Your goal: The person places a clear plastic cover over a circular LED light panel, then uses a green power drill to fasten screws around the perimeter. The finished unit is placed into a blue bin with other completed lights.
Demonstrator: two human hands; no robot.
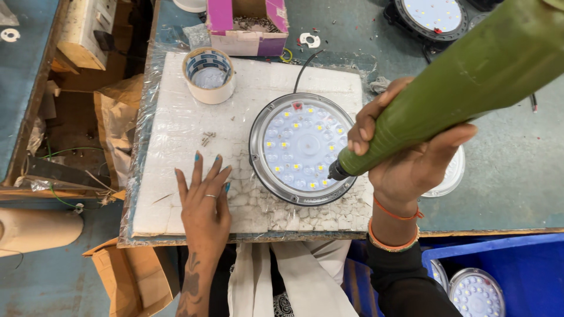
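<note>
Landmark: round LED lamp (302,149), lying face up on the white foam board (170,129); metal rim, white disc of small yellow diodes
Right hand (405,155): wrapped tight around the green electric screwdriver (452,88); just right of the lamp; tip down on the lamp's lower right rim
Left hand (204,202): flat on the board, fingers spread wide, holding nothing; left of the lamp, below its level
Screws (206,138): small loose cluster left of the lamp, above the left hand
Tape roll (209,74): up and left of the lamp
Cardboard box (247,24): above the lamp, beyond the board
Blue bin (529,264): below and right of the lamp
</note>
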